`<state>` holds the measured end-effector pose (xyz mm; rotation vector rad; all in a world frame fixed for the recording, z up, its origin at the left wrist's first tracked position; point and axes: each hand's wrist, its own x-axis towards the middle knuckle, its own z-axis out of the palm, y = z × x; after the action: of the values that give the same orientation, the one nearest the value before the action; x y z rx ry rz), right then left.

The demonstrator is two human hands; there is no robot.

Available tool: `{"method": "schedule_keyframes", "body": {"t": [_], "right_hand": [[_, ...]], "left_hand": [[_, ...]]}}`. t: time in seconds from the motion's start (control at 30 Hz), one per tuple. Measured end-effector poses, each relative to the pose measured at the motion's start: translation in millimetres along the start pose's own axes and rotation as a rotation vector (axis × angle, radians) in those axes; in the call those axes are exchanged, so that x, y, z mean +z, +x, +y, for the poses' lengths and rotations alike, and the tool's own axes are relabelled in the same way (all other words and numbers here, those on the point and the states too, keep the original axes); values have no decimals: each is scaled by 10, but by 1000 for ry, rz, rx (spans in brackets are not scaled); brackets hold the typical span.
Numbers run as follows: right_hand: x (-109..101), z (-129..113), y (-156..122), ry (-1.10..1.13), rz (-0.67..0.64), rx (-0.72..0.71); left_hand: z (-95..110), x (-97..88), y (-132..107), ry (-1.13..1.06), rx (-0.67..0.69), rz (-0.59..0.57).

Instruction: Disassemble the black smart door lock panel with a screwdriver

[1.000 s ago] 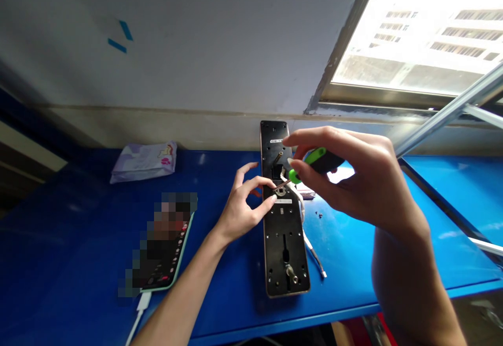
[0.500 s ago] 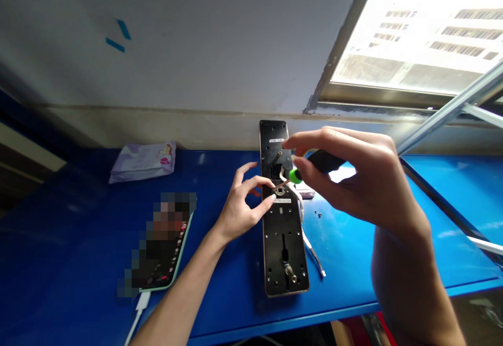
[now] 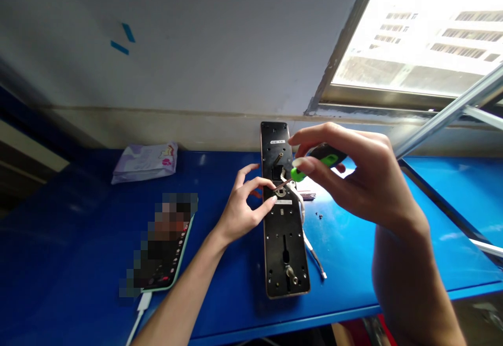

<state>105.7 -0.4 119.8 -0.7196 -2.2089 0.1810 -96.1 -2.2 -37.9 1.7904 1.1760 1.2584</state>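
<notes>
A long black smart-lock panel (image 3: 275, 251) with holes, posts and a white label lies back side up on the blue table. My left hand (image 3: 245, 202) rests at its left edge, fingers spread, thumb and index fingertips on the face beside a round metal ring (image 3: 280, 192). My right hand (image 3: 353, 173) is closed on a black and green screwdriver (image 3: 324, 157). Its shaft slants down to the left, and its tip meets the panel near my left index finger; whether a screw sits under it is hidden. A white cable (image 3: 302, 209) runs along the panel's right side.
Several tiny dark screws (image 3: 319, 215) lie right of the panel. At left are a phone (image 3: 168, 262) on a white charging cord (image 3: 135, 325) and a purple-white packet (image 3: 145, 162). A metal frame bar (image 3: 436, 115) crosses the right side, before a window.
The screwdriver handle has turned in my right fingers, showing more green. Its tip and my left hand keep their place on the panel. The view has shifted slightly.
</notes>
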Motion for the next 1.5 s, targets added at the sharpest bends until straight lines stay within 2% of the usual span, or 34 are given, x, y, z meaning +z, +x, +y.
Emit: {"method": "schedule_keyframes", "body": {"t": [0.33, 1.03, 1.5], "right_hand": [[-62, 41, -17, 17, -34, -34], [-56, 1, -28, -38, -37, 37], [-43, -6, -12, -34, -25, -17]], "left_hand": [[19, -7, -1, 11, -8, -3], [19, -23, -4, 9, -16, -7], [20, -24, 6, 12, -8, -8]]}}
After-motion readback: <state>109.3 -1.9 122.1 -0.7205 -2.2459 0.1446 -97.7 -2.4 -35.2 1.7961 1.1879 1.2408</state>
